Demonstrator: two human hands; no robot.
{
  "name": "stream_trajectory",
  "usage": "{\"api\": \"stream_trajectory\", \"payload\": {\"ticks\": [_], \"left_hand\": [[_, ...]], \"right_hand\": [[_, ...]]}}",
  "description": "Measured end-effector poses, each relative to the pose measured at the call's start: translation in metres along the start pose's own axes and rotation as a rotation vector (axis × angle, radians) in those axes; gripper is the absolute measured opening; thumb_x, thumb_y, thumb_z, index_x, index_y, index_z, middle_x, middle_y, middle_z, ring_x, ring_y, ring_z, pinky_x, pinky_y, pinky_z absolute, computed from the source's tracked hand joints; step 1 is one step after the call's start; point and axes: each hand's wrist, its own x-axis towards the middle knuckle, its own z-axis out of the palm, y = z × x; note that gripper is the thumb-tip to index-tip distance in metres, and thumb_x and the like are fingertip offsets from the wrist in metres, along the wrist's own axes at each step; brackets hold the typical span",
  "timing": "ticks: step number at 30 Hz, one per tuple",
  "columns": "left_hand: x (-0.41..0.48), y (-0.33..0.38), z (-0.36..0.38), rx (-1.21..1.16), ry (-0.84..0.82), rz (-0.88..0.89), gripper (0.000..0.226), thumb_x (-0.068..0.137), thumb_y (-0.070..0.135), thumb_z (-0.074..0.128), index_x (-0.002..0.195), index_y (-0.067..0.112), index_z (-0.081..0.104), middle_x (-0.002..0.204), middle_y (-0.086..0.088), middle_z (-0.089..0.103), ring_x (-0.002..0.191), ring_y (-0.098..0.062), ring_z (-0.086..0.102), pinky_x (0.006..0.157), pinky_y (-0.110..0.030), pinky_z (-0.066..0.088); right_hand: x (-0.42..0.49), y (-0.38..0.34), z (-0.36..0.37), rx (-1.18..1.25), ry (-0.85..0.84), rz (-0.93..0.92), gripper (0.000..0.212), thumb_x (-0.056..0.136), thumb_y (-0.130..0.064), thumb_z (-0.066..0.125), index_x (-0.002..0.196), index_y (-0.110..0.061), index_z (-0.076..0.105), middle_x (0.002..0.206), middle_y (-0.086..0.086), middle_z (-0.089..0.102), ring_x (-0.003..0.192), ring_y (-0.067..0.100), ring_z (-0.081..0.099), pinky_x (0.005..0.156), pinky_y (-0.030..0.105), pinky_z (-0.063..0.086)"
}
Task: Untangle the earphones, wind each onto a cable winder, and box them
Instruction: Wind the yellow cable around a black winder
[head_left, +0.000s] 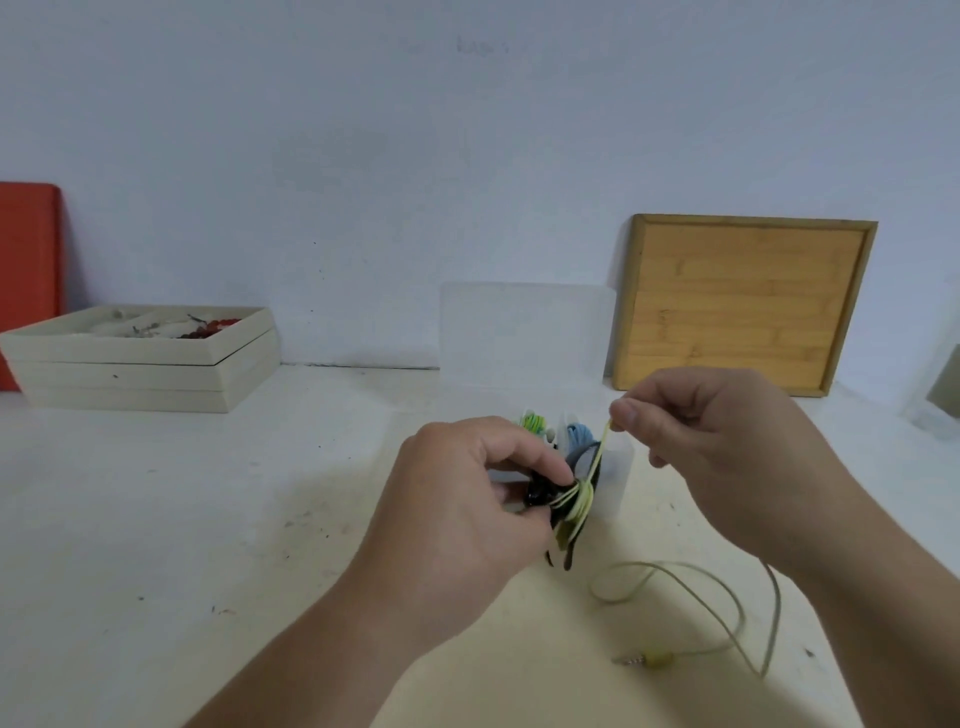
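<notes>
- Left hand (467, 499): grip pinches a glossy black winder (537, 496) in front of the clear box (619, 480).
- Right hand (711, 441): grip pinches the thin yellow cable (600, 448); slack curls across the scuffed desk (208, 519).

The black winder (540, 496) in the middle is shining like glossy plastic. The yellow-green cord (691, 571) at the lower right is looking smooth and rubbery, and its plug tip (626, 660) is glinting like metal. The box (618, 483) is looking like cloudy clear plastic. The board (743, 306) at the right is showing wood grain. The white desk (208, 493) is looking matt and speckled.
</notes>
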Motion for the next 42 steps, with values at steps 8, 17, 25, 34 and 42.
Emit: {"api": "stream_trajectory", "payload": {"ticks": [8, 17, 25, 34, 42], "left_hand": [[0.001, 0.004, -0.002, -0.179, -0.066, -0.077, 0.027, 0.058, 0.004, 0.073, 0.071, 0.027, 0.078, 0.081, 0.0, 0.078, 0.077, -0.019, 0.076, 0.073, -0.027, 0.06], [0.001, 0.01, -0.003, -0.295, 0.076, 0.024, 0.024, 0.055, 0.004, 0.072, 0.073, 0.019, 0.077, 0.074, -0.002, 0.076, 0.073, -0.014, 0.075, 0.067, -0.019, 0.055], [0.006, 0.005, -0.006, -0.275, 0.259, 0.001, 0.025, 0.053, 0.008, 0.073, 0.076, 0.018, 0.077, 0.075, -0.003, 0.077, 0.075, -0.015, 0.074, 0.067, -0.021, 0.055], [0.002, 0.004, -0.002, -0.098, 0.341, 0.044, 0.024, 0.067, 0.002, 0.079, 0.077, 0.023, 0.076, 0.078, 0.01, 0.076, 0.074, -0.009, 0.075, 0.069, -0.014, 0.055], [0.004, -0.002, -0.007, 0.177, 0.364, 0.22, 0.037, 0.069, -0.011, 0.077, 0.077, 0.025, 0.075, 0.084, 0.014, 0.071, 0.085, -0.008, 0.071, 0.08, -0.016, 0.056]], "right_hand": [[0.001, 0.003, 0.009, 0.209, -0.015, 0.101, 0.028, 0.094, -0.032, 0.063, 0.072, -0.018, 0.072, 0.045, -0.002, 0.049, 0.049, 0.014, 0.051, 0.083, 0.049, 0.057], [-0.001, 0.003, 0.021, 0.164, -0.176, 0.178, 0.032, 0.098, -0.028, 0.058, 0.072, -0.014, 0.07, 0.042, -0.013, 0.046, 0.037, 0.001, 0.042, 0.076, 0.043, 0.06], [-0.008, 0.004, 0.037, 0.19, -0.556, 0.08, 0.03, 0.103, -0.017, 0.049, 0.084, -0.015, 0.071, 0.05, -0.01, 0.043, 0.045, 0.008, 0.04, 0.068, 0.037, 0.048], [-0.011, -0.004, 0.023, 0.064, -0.703, 0.021, 0.018, 0.098, -0.016, 0.06, 0.088, -0.015, 0.075, 0.058, -0.005, 0.06, 0.055, 0.011, 0.061, 0.069, 0.029, 0.052], [-0.009, -0.001, 0.017, 0.061, -0.615, -0.019, 0.025, 0.1, -0.016, 0.056, 0.083, -0.019, 0.074, 0.054, -0.004, 0.054, 0.052, 0.013, 0.056, 0.058, 0.024, 0.051]]}}
